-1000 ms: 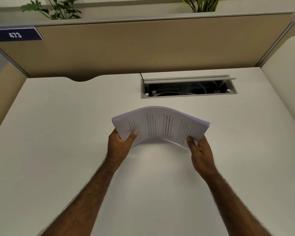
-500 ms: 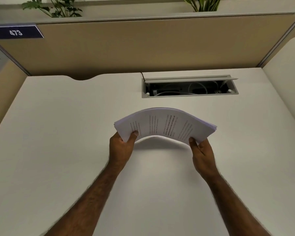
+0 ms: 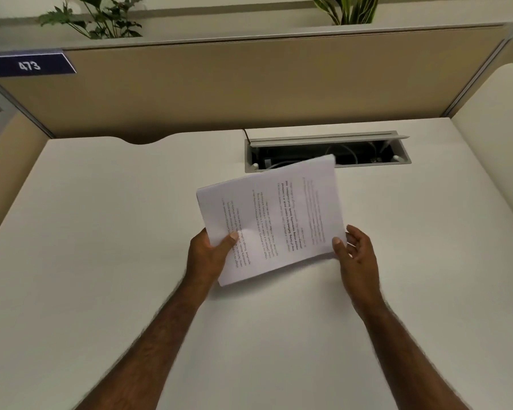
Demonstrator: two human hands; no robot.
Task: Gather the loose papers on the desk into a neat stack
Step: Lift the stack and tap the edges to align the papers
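A stack of white printed papers [image 3: 274, 218] is held up above the white desk [image 3: 101, 261], tilted so its printed face turns toward me, with text running sideways. My left hand [image 3: 209, 255] grips its lower left corner, thumb on top of the sheets. My right hand [image 3: 357, 255] is at the stack's lower right edge with fingers spread; only the thumb tip touches the paper.
An open cable tray [image 3: 367, 152] with white cables is sunk into the desk behind the papers. A tan partition [image 3: 249, 84] with a "473" label [image 3: 28, 66] closes the back; plants [image 3: 101, 16] stand above it. A side panel [image 3: 501, 119] stands at right.
The stack was bowed flat between both hands; now it is straightened and tipped up toward me. My right hand has loosened its grip and opened its fingers.
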